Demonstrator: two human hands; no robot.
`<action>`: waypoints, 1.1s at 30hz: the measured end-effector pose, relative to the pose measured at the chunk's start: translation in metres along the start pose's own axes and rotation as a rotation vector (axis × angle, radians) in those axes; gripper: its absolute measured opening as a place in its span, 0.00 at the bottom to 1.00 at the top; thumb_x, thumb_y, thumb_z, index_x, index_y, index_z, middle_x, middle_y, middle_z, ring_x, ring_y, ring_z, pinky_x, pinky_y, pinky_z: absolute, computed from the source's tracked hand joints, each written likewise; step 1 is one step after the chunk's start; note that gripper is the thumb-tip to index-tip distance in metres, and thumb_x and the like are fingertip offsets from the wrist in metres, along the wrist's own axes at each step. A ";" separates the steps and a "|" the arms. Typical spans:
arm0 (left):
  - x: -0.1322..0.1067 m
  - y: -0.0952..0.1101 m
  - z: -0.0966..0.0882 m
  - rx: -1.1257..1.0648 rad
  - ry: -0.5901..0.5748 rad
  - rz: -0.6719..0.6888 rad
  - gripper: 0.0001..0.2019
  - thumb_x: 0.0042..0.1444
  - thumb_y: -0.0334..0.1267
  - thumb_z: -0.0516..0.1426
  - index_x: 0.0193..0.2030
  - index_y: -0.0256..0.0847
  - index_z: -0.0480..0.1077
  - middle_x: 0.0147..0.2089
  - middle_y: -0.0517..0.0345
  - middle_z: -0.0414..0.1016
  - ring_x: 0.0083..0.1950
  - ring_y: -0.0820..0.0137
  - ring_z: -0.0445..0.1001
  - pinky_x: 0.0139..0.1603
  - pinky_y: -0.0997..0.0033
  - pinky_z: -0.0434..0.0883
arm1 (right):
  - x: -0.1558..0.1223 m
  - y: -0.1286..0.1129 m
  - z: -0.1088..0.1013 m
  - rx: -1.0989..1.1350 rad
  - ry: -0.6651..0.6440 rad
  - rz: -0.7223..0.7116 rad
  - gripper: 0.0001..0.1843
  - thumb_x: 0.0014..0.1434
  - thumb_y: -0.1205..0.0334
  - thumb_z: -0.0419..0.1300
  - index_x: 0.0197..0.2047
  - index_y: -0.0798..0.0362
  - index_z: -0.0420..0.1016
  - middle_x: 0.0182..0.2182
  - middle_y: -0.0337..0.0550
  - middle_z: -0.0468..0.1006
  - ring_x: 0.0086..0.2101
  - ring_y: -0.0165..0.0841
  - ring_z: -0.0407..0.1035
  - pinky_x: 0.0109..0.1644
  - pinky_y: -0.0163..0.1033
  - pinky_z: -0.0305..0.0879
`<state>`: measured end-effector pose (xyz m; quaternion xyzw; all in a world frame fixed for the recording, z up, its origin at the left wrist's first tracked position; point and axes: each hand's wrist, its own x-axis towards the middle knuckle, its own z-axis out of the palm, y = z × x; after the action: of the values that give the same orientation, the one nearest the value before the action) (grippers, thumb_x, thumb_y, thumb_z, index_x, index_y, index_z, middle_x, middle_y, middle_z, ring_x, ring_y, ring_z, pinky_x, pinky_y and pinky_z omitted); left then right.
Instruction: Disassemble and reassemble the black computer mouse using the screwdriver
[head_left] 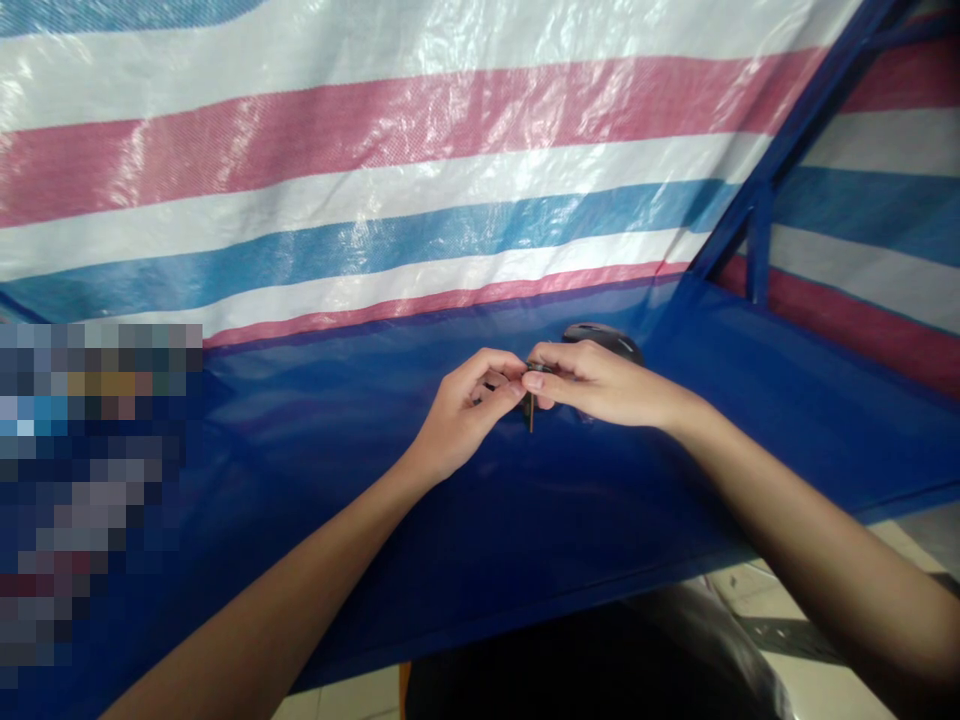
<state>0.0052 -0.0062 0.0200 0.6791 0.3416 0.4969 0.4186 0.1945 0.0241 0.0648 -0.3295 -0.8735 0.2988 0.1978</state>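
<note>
My left hand (466, 408) and my right hand (604, 385) meet above the blue tabletop, both closed in a pinch. Between their fingertips is a small dark thing with a thin, brownish blade pointing down; it looks like a key (532, 412). Its upper part is mostly covered by my fingers. A dark bit also shows inside the curl of my left fingers, too small to name. Just behind my right hand lies a black, rounded computer mouse (611, 340), partly hidden by that hand.
The blue table (525, 540) stretches below my hands to its front edge. Striped red, white and blue plastic sheeting (375, 130) hangs behind it. A blue metal frame (795, 120) stands at the right. The far left is blurred into blocks.
</note>
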 end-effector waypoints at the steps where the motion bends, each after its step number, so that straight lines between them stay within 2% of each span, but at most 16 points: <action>1: 0.000 0.000 0.000 -0.001 -0.001 -0.001 0.09 0.57 0.43 0.58 0.39 0.40 0.69 0.34 0.60 0.75 0.34 0.74 0.74 0.31 0.76 0.67 | 0.000 0.000 0.000 -0.001 0.000 -0.002 0.19 0.62 0.47 0.52 0.30 0.55 0.66 0.22 0.35 0.69 0.21 0.24 0.62 0.26 0.31 0.54; 10: 0.000 0.001 0.000 0.012 -0.010 -0.018 0.09 0.57 0.44 0.57 0.40 0.40 0.70 0.35 0.59 0.76 0.35 0.72 0.74 0.32 0.75 0.68 | 0.000 0.000 0.001 -0.001 0.002 0.001 0.20 0.61 0.45 0.53 0.30 0.54 0.65 0.22 0.36 0.69 0.22 0.25 0.61 0.25 0.32 0.53; 33: -0.001 0.000 -0.001 0.080 -0.021 0.038 0.08 0.57 0.42 0.57 0.39 0.41 0.70 0.38 0.59 0.74 0.37 0.74 0.73 0.34 0.77 0.68 | 0.000 0.001 0.000 0.000 0.001 0.023 0.19 0.60 0.45 0.54 0.30 0.53 0.66 0.22 0.34 0.67 0.21 0.25 0.59 0.25 0.31 0.52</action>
<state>0.0039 -0.0066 0.0196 0.7069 0.3440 0.4835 0.3850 0.1953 0.0244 0.0636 -0.3396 -0.8695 0.3011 0.1946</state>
